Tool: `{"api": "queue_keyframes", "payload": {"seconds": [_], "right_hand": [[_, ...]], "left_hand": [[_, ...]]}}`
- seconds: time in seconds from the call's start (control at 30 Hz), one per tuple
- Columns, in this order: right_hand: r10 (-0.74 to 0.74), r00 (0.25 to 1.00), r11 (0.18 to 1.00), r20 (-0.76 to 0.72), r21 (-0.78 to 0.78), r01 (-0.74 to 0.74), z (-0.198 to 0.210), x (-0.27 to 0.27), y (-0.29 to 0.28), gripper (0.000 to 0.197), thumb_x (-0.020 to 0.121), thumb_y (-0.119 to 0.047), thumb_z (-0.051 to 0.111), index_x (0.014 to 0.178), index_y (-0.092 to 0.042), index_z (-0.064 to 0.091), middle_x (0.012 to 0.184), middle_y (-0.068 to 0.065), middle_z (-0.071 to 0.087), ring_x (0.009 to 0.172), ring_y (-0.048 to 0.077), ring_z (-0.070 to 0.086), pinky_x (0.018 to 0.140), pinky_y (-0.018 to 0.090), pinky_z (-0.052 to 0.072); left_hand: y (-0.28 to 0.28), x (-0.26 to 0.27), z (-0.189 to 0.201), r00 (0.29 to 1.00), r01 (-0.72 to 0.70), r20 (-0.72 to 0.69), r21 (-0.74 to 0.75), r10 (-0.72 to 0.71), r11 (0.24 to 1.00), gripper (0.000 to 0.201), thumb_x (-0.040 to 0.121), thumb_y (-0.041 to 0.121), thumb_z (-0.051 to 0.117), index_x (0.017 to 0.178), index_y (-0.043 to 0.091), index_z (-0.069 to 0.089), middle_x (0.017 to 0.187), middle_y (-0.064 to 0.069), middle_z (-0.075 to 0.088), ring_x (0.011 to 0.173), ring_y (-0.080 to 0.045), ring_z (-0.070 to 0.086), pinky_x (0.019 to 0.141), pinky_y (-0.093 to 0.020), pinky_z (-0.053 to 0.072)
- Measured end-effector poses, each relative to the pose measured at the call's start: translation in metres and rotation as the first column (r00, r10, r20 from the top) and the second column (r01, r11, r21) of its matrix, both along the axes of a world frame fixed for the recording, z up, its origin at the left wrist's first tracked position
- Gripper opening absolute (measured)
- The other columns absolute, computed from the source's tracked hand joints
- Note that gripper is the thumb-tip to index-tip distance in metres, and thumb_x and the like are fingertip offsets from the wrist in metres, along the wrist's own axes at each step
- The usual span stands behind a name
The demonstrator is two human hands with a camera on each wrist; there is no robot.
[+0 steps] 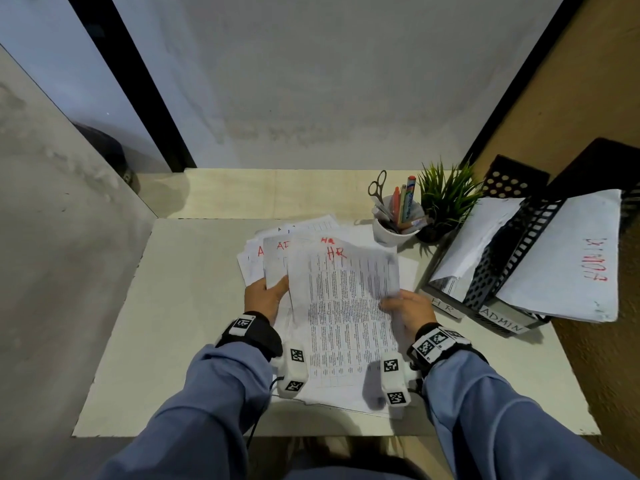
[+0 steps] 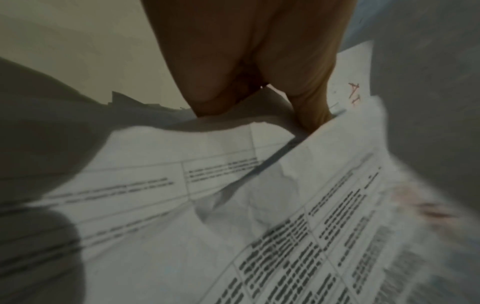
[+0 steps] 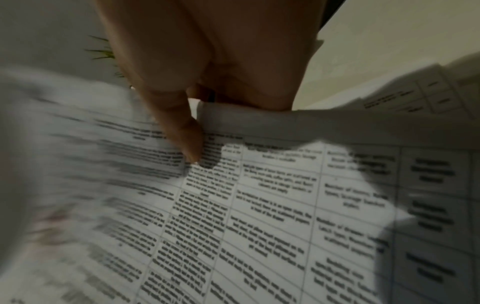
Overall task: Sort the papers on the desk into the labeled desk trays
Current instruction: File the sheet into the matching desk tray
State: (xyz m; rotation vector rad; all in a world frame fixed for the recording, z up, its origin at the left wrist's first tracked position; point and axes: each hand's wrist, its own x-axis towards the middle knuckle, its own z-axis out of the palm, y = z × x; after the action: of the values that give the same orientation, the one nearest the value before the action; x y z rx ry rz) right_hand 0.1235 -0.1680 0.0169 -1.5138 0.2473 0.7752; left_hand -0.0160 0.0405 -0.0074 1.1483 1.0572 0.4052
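Note:
I hold a fanned stack of printed papers above the desk (image 1: 194,306). The top sheet (image 1: 343,296), marked "HR" in red, is pinched at its right edge by my right hand (image 1: 394,303); in the right wrist view the thumb (image 3: 187,139) lies on its print. My left hand (image 1: 273,289) grips the sheets behind it (image 1: 277,258), marked with red "AD" (image 2: 354,94). At the right stand black perforated trays: the one labelled HR (image 1: 446,308) and the one labelled ADMIN (image 1: 502,322), both with papers in them.
A white cup (image 1: 394,230) with pens and scissors and a small green plant (image 1: 446,199) stand at the back right, between the papers and the trays. Walls close the desk in at the back and on the left.

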Motion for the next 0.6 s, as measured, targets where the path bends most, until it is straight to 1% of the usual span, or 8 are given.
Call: {"api": "queue_keyframes", "payload": {"seconds": [0.07, 0.17, 0.23, 0.3, 0.33, 0.4, 0.5, 0.6], "right_hand": [[-0.022, 0.999, 0.999, 0.04, -0.027, 0.023, -0.005, 0.002, -0.002, 0.035, 0.075, 0.025, 0.049, 0.066, -0.004, 0.067, 0.062, 0.008, 0.061, 0.063, 0.023, 0.054, 0.048, 0.015, 0.048], [-0.041, 0.998, 0.997, 0.048, -0.057, 0.044, -0.024, 0.011, -0.01, 0.043, 0.078, 0.017, 0.047, 0.046, -0.008, 0.063, 0.061, 0.005, 0.064, 0.052, 0.015, 0.062, 0.05, 0.018, 0.048], [-0.004, 0.998, 0.997, 0.055, -0.076, 0.008, -0.024, 0.012, -0.01, 0.017, 0.067, -0.012, 0.057, 0.06, 0.001, 0.065, 0.077, 0.017, 0.064, 0.066, 0.017, 0.068, 0.061, 0.019, 0.048], [0.048, 0.997, 0.987, 0.062, -0.158, -0.038, -0.037, 0.018, -0.015, 0.055, 0.056, -0.028, 0.059, 0.09, 0.015, 0.064, 0.102, 0.031, 0.063, 0.099, 0.038, 0.062, 0.072, 0.018, 0.047], [0.064, 0.998, 0.987, 0.012, -0.146, -0.061, -0.035, 0.017, -0.016, 0.053, 0.062, -0.028, 0.062, 0.097, 0.012, 0.064, 0.111, 0.033, 0.06, 0.108, 0.042, 0.057, 0.08, 0.02, 0.047], [0.097, 0.993, 0.964, 0.066, -0.254, -0.078, -0.016, 0.014, -0.016, 0.012, 0.083, -0.011, 0.059, 0.085, -0.012, 0.07, 0.104, 0.021, 0.066, 0.101, 0.036, 0.061, 0.092, 0.034, 0.048], [0.125, 0.99, 0.955, 0.071, -0.278, -0.1, -0.008, 0.015, -0.013, 0.031, 0.083, 0.007, 0.057, 0.07, -0.02, 0.064, 0.076, 0.0, 0.061, 0.078, 0.019, 0.057, 0.08, 0.033, 0.047], [0.084, 0.996, 0.985, 0.032, -0.156, -0.078, 0.003, 0.008, -0.007, 0.02, 0.078, 0.011, 0.059, 0.08, -0.008, 0.062, 0.087, 0.012, 0.063, 0.082, 0.023, 0.059, 0.064, 0.026, 0.053]], "left_hand": [[0.0, 0.002, 0.004, 0.996, -0.044, -0.076, 0.032, 0.046, 0.999, 0.036, 0.08, 0.03, 0.073, 0.048, 0.022, 0.06, 0.055, 0.011, 0.058, 0.062, -0.018, 0.051, 0.07, -0.03, 0.047], [0.009, 0.001, -0.006, 0.99, -0.058, -0.124, 0.089, 0.069, 0.994, 0.039, 0.088, 0.034, 0.061, 0.058, 0.017, 0.042, 0.063, -0.002, 0.044, 0.065, -0.019, 0.039, 0.068, -0.03, 0.036], [0.017, 0.0, -0.015, 0.989, -0.022, -0.142, 0.094, 0.035, 0.995, 0.024, 0.089, 0.031, 0.057, 0.07, 0.015, 0.056, 0.08, -0.007, 0.058, 0.078, -0.022, 0.052, 0.079, -0.037, 0.044], [0.021, 0.0, -0.019, 0.987, -0.01, -0.159, 0.088, 0.024, 0.996, 0.014, 0.093, 0.022, 0.053, 0.085, 0.014, 0.062, 0.092, -0.008, 0.064, 0.088, -0.025, 0.058, 0.091, -0.043, 0.047], [0.02, 0.0, -0.014, 0.987, -0.012, -0.159, 0.095, 0.027, 0.995, 0.013, 0.094, 0.019, 0.051, 0.09, 0.013, 0.062, 0.093, -0.01, 0.064, 0.089, -0.026, 0.058, 0.091, -0.044, 0.047], [0.017, 0.001, -0.004, 0.978, 0.015, -0.208, 0.137, 0.014, 0.991, 0.014, 0.095, 0.015, 0.048, 0.095, 0.009, 0.06, 0.095, -0.013, 0.063, 0.089, -0.027, 0.058, 0.087, -0.042, 0.048], [0.012, 0.002, 0.007, 0.921, 0.073, -0.387, 0.269, 0.038, 0.96, 0.041, 0.09, 0.014, 0.055, 0.129, 0.005, 0.046, 0.13, -0.018, 0.052, 0.116, -0.032, 0.052, 0.1, -0.041, 0.042], [-0.007, 0.003, 0.041, 0.917, 0.242, -0.392, 0.397, -0.075, 0.885, 0.067, 0.082, -0.009, 0.051, 0.143, 0.008, 0.029, 0.149, -0.008, 0.031, 0.137, -0.023, 0.032, 0.114, -0.037, 0.027]]}}
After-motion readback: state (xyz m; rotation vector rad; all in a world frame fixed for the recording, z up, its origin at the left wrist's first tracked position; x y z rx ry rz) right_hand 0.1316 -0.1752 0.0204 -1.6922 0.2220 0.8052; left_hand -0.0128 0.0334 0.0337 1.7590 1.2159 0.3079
